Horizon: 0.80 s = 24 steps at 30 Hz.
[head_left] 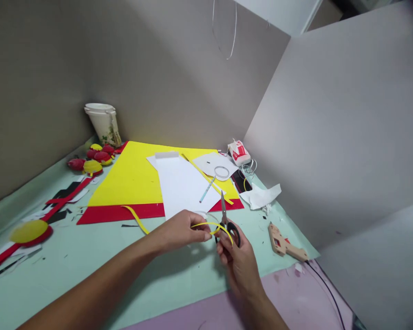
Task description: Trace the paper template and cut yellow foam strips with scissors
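Note:
My left hand [184,230] is closed in a pinch on a thin yellow strip [211,223], which curves over to my right hand. Black-handled scissors [223,206] are gripped in my right hand [239,256], blades pointing up and away from me. One end of the strip hangs over the right fingers; whether they pinch it too is unclear. A thin pale loop shows just behind the strip. Beyond the hands lie a white sheet [179,183], a large yellow sheet [124,178] and a red sheet [124,212] under it.
To the right lies a tan glue gun [285,245] with a black cord. Further back are a pen [207,189], a tape ring [221,172], a phone [241,181] and a red-and-white packet [239,152]. A white bucket [103,121] and several red-yellow pieces [92,167] stand back left.

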Each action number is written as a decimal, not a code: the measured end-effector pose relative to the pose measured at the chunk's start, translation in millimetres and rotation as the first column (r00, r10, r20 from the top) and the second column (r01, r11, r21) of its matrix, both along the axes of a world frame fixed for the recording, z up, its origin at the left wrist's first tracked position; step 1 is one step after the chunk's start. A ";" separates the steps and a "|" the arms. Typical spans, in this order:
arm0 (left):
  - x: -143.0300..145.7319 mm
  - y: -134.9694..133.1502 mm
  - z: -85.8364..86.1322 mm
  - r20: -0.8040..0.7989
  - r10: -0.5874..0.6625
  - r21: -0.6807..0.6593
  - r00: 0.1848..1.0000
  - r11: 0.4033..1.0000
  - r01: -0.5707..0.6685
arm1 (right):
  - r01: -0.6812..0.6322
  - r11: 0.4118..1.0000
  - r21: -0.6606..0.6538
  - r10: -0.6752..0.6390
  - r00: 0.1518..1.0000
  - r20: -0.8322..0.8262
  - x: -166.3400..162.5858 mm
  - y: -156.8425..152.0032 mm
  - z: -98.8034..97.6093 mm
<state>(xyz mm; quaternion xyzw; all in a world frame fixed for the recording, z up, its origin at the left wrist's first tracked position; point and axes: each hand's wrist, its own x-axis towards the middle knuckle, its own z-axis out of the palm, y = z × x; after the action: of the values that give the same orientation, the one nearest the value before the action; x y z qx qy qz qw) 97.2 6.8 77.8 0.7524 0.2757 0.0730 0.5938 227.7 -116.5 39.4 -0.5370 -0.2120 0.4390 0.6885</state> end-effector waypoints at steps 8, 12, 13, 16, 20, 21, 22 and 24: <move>5.8 -0.9 -15.6 -0.040 -0.045 0.012 0.998 0.999 0.045 | 0.010 1.000 0.006 -0.009 0.999 -0.051 3.0 -0.5 -1.6; 3.7 0.6 -14.5 -0.033 -0.081 0.074 0.996 0.994 0.084 | 0.008 1.000 -0.001 -0.008 0.999 0.040 6.9 1.1 -3.5; 2.9 2.1 -13.4 -0.029 -0.076 0.085 0.997 0.993 0.078 | 0.025 1.000 0.003 -0.025 0.996 0.083 9.5 1.1 -1.7; 0.3 10.8 -11.3 0.011 -0.029 0.078 1.000 0.997 0.028 | 0.137 0.989 0.056 -0.148 0.946 0.288 23.8 1.2 13.9; -2.5 24.2 -16.3 0.040 -0.003 0.035 0.999 0.999 0.002 | 0.270 0.944 0.188 -0.327 0.720 0.612 59.9 12.9 51.6; -2.8 26.1 -18.7 0.046 -0.001 0.027 0.999 1.000 -0.001 | 0.285 0.932 0.224 -0.360 0.652 0.667 71.5 19.9 60.4; -3.0 27.4 -21.4 0.050 0.008 0.017 0.999 1.000 -0.009 | 0.299 0.921 0.251 -0.384 0.587 0.712 83.7 28.5 67.8; -2.9 28.8 -27.0 0.055 0.040 -0.018 0.998 0.999 -0.039 | 0.303 0.907 0.294 -0.408 0.455 0.791 108.5 49.0 77.5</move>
<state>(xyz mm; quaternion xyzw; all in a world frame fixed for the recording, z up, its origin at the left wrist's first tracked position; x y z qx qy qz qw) 94.3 35.6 50.8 0.7395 0.2746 0.1034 0.6059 336.2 -67.5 116.9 -0.6734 -0.4216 -0.0386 0.6061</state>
